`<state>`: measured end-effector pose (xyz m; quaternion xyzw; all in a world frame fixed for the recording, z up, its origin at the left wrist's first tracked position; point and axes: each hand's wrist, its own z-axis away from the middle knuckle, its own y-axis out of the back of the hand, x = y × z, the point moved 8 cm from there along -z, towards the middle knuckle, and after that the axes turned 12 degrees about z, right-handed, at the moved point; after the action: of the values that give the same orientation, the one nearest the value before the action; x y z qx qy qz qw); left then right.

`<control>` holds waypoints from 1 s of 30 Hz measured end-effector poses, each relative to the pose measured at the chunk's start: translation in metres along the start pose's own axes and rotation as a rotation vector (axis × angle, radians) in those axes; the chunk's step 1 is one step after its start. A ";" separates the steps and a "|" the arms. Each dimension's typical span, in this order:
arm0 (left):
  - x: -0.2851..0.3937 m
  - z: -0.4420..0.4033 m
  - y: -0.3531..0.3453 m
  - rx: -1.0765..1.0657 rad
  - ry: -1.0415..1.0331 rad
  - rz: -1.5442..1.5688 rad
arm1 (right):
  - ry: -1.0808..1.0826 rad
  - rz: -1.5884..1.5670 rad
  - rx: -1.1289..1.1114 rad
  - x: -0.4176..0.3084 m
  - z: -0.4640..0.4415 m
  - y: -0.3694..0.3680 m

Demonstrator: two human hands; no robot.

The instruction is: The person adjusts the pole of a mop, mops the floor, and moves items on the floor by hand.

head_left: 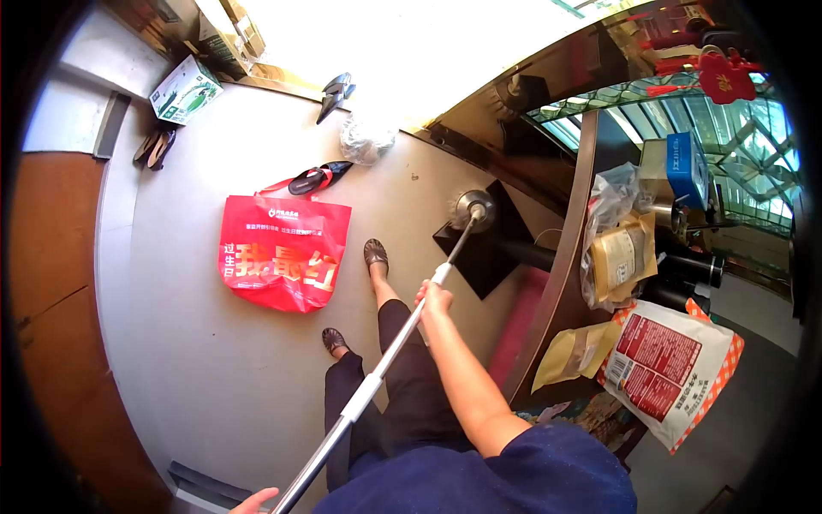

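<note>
A long mop [358,398] with a white and silver telescopic pole runs from the bottom edge up to a round grey head [473,211]. The head rests on a black square base plate [488,272] on the floor. My right hand [435,297] is closed around the middle of the pole. My left hand [254,501] is at the near end, by the bottom edge, with a finger lying beside the pole. The frame cuts off the rest of that hand.
A red shopping bag [287,254] lies on the floor left of my feet, near a black slipper [320,178] and a clear plastic bundle [367,139]. Shoes [155,148] stand by a box [186,90]. At right, a table [548,300] carries packages [664,364]. Wooden cabinet doors [64,325] line the left.
</note>
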<state>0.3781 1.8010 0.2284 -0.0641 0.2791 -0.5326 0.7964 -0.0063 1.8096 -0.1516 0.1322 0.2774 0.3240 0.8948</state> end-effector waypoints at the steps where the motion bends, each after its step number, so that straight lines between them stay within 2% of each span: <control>1: 0.004 -0.001 -0.010 -0.028 0.047 -0.044 | -0.003 -0.014 0.020 -0.017 -0.011 0.009; 2: 0.012 0.001 -0.023 -0.022 0.071 -0.055 | 0.002 -0.028 0.044 -0.035 -0.022 0.019; 4: 0.023 -0.002 -0.017 -0.044 0.261 -0.399 | 0.032 -0.027 0.103 -0.068 -0.050 0.040; 6: 0.053 -0.020 -0.048 0.186 0.144 -0.563 | 0.019 -0.018 0.168 -0.091 -0.079 0.062; 7: 0.058 -0.032 -0.032 0.037 0.286 -0.643 | 0.031 0.003 0.162 -0.103 -0.091 0.069; 8: 0.077 -0.048 -0.044 0.076 0.299 -0.658 | 0.041 0.023 0.157 -0.113 -0.102 0.074; 9: 0.098 -0.068 -0.070 0.068 0.250 -0.868 | 0.035 0.036 0.154 -0.119 -0.106 0.077; 12: 0.127 -0.144 -0.126 -0.164 0.281 -1.016 | -0.010 -0.039 0.204 -0.131 -0.113 0.088; 14: 0.141 -0.211 -0.177 -0.382 0.200 -1.214 | -0.023 -0.046 0.197 -0.120 -0.135 0.092; 16: 0.140 -0.289 -0.217 -0.496 0.118 -1.374 | -0.064 -0.092 0.262 -0.127 -0.114 0.093; 19: 0.117 -0.400 -0.262 -0.487 0.032 -1.483 | -0.169 -0.087 0.218 -0.121 -0.132 0.106; 20: 0.107 -0.410 -0.269 -0.349 0.128 -1.271 | -0.151 -0.021 0.220 -0.118 -0.142 0.112; 21: 0.089 -0.419 -0.277 -0.364 0.173 -0.964 | -0.192 -0.008 0.226 -0.120 -0.139 0.114; 22: 0.077 -0.421 -0.274 -0.277 0.210 -0.759 | -0.237 -0.003 0.234 -0.123 -0.136 0.116; 24: 0.066 -0.420 -0.260 -0.302 0.250 -0.655 | -0.304 -0.010 0.168 -0.113 -0.145 0.118; 26: 0.068 -0.413 -0.245 -0.254 0.236 -0.671 | -0.247 0.055 -0.041 -0.102 -0.157 0.101; 28: 0.084 -0.391 -0.247 -0.223 0.113 -0.683 | -0.229 0.056 -0.041 -0.109 -0.138 0.091; 30: 0.084 -0.369 -0.252 -0.232 0.090 -0.675 | -0.217 0.037 -0.173 -0.125 -0.107 0.072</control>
<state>0.0075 1.6922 -0.0105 -0.2191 0.3354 -0.7326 0.5502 -0.1843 1.7884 -0.1571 0.0937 0.1473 0.3469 0.9215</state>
